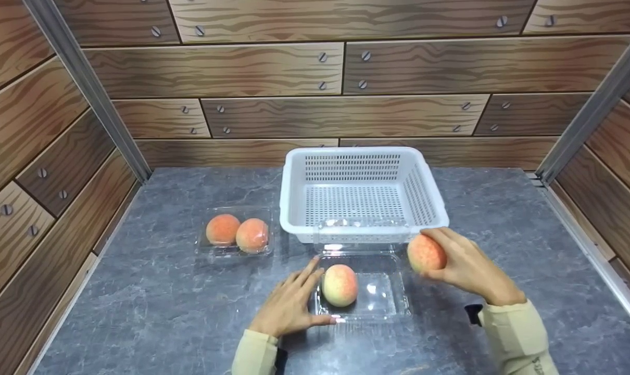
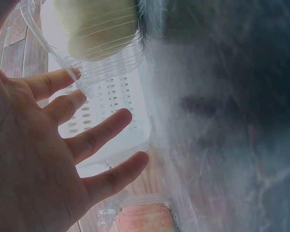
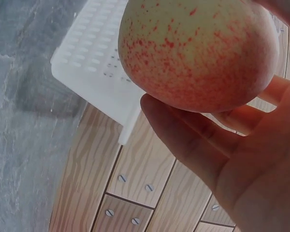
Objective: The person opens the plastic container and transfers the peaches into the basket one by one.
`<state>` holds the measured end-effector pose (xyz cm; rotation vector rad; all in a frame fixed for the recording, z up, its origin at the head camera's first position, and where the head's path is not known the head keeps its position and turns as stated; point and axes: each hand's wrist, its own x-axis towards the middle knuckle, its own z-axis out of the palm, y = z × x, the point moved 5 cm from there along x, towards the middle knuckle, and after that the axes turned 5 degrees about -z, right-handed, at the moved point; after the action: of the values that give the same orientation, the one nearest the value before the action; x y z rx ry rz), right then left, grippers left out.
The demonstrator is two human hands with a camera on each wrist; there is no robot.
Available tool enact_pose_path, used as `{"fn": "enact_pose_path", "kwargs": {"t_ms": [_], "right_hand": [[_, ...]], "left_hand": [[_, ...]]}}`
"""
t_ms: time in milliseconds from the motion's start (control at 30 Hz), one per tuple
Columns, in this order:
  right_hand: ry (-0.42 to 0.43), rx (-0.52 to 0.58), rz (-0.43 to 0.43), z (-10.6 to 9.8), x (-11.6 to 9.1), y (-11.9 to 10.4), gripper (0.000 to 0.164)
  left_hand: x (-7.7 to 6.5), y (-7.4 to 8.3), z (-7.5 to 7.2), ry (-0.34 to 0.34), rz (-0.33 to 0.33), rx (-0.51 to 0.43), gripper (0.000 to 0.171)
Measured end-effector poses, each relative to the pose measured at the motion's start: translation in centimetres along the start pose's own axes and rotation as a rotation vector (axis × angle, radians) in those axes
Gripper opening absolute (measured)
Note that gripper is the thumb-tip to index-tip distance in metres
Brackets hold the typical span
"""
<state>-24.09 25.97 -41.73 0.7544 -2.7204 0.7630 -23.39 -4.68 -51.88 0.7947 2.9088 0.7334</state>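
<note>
My right hand [image 1: 463, 263] grips a peach [image 1: 426, 253] between thumb and fingers, just right of a clear plastic clamshell box [image 1: 382, 294]. The right wrist view shows this peach [image 3: 198, 53] close up, yellow with red speckles. In the left half of the box's base sits another peach [image 1: 340, 285]. The box's lid [image 1: 364, 229] is folded back and overlaps the front of the basket. My left hand [image 1: 289, 304] spreads its fingers along the box's left side, thumb at the front edge. In the left wrist view the fingers [image 2: 101, 135] are straight, with fingertips at the plastic wall.
A white perforated plastic basket [image 1: 289, 192] stands behind the open box. To the left, a second clear box [image 1: 271, 245] holds two peaches [image 1: 223, 229]. Wood-patterned panels [image 1: 273, 70] enclose the grey marbled table [image 1: 164, 312] at the back and sides.
</note>
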Motion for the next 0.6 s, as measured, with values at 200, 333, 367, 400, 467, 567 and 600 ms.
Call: {"fn": "enact_pose_path", "kwargs": {"t_ms": [200,333,367,400,467,567,600], "right_hand": [[0.011,-0.011,0.010,-0.6,0.4,0.1,0.073],[0.044,-0.022,-0.007,-0.8,0.8,0.1,0.073],[0.050,-0.025,-0.009,-0.8,0.9,0.2,0.073],[0.053,-0.026,-0.009,-0.9,1.0,0.2,0.073],[0.054,-0.025,-0.005,-0.9,1.1,0.3,0.072],[0.055,-0.028,0.002,-1.0,1.2,0.4,0.072],[0.058,-0.031,0.003,-1.1,1.3,0.4,0.072]], "left_hand": [[0.0,-0.2,0.0,-0.009,-0.011,0.002,0.103],[0.0,-0.2,-0.1,-0.021,-0.018,-0.004,0.104],[0.0,-0.3,-0.1,-0.022,-0.019,-0.005,0.103],[0.0,-0.2,-0.1,-0.023,-0.019,-0.007,0.103],[0.0,-0.2,-0.1,-0.026,-0.018,-0.009,0.103],[0.0,-0.1,0.0,-0.028,-0.015,-0.016,0.103],[0.0,-0.1,0.0,-0.027,-0.014,-0.019,0.103]]}}
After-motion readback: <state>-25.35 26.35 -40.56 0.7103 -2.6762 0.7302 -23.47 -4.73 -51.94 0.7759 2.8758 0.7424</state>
